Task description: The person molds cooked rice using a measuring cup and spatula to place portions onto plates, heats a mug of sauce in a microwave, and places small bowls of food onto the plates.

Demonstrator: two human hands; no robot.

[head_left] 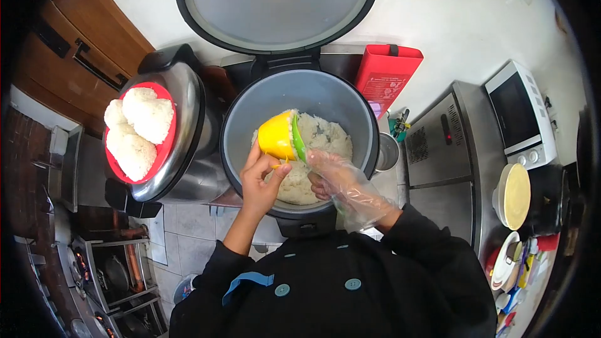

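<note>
My left hand [260, 177] grips a yellow cup [275, 137], tilted on its side over the open rice cooker [243, 109]. Against the cup's mouth rests a green rice paddle [298, 138], its handle in my right hand [328, 172], which wears a clear plastic glove. White grains show along the cup's rim, between cup and paddle. Below both hands, cooked rice [328, 135] lies in the grey pot. To the left, a red plate [164, 161] carries several rounded mounds of rice [148, 116].
The cooker's raised lid [275, 0] stands behind the pot. The red plate sits on a second, closed cooker [188, 131]. A red pouch [388, 75] and a metal container [388, 152] are at the right, near a steel cabinet [441, 144] and a microwave [516, 112].
</note>
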